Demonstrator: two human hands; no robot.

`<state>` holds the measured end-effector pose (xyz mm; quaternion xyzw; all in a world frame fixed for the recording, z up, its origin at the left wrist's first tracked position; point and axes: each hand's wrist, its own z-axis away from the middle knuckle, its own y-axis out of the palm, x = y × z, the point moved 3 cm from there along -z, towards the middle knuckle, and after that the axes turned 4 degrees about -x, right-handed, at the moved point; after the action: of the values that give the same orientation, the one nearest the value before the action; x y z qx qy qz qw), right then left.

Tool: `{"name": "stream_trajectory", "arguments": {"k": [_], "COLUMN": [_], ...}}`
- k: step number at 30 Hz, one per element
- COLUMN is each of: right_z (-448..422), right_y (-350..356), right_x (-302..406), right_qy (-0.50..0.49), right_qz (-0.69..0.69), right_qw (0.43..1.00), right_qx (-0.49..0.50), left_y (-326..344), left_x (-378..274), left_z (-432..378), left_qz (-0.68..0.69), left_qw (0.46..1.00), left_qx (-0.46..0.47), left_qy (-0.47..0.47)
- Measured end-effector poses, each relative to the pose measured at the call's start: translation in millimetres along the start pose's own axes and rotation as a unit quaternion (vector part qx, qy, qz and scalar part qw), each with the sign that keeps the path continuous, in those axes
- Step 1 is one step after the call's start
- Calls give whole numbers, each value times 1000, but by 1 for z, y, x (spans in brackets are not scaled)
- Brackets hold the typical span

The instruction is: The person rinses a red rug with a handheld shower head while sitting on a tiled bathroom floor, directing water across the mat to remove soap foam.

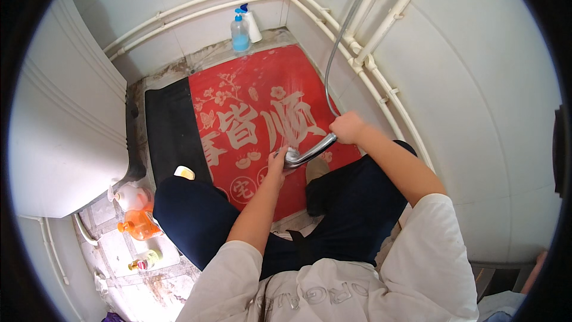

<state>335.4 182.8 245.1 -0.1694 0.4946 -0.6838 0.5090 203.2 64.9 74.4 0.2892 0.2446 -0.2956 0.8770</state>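
Note:
A chrome handheld shower head (pixel 318 148) sprays water onto a red mat (pixel 250 98) with pale characters and blossoms. My right hand (pixel 348 127) is closed around the end of its handle, where the grey hose (pixel 329 71) joins. At the spray head, my left hand (pixel 279 161) is touching or holding its side; the fingers are partly hidden, so its grip is unclear. The mat lies on the floor, its left part showing a black surface (pixel 172 125). A small white and yellow object (pixel 184 172) lies by my left knee, partly hidden.
A blue pump bottle (pixel 240 38) and a white bottle (pixel 254 27) stand beyond the mat. White pipes (pixel 214 6) run along the walls. At left are a white cabinet-like body (pixel 76 112), an orange pump bottle (pixel 142 225), a pinkish pump bottle (pixel 129 197) and a small bottle (pixel 146 260).

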Motion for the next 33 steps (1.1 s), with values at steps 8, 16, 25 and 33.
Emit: {"name": "stream_trajectory", "arguments": {"k": [8, 16, 25, 33], "right_z": [6, 26, 22, 15], "right_y": [1, -2, 12, 1], "right_x": [1, 8, 1, 11], "right_qy": [177, 323, 351, 289], "right_qz": [-62, -58, -136, -134], "right_qw": [934, 845, 876, 884], "right_qx": [-305, -422, -302, -341], "left_y": [18, 35, 35, 23], "left_x": [11, 6, 22, 24], "left_z": [-12, -14, -13, -26], "left_qz": [35, 46, 7, 67], "left_qw": [994, 992, 987, 987], "left_qx": [84, 110, 121, 128], "left_qy": [-59, -42, -102, -65]}}
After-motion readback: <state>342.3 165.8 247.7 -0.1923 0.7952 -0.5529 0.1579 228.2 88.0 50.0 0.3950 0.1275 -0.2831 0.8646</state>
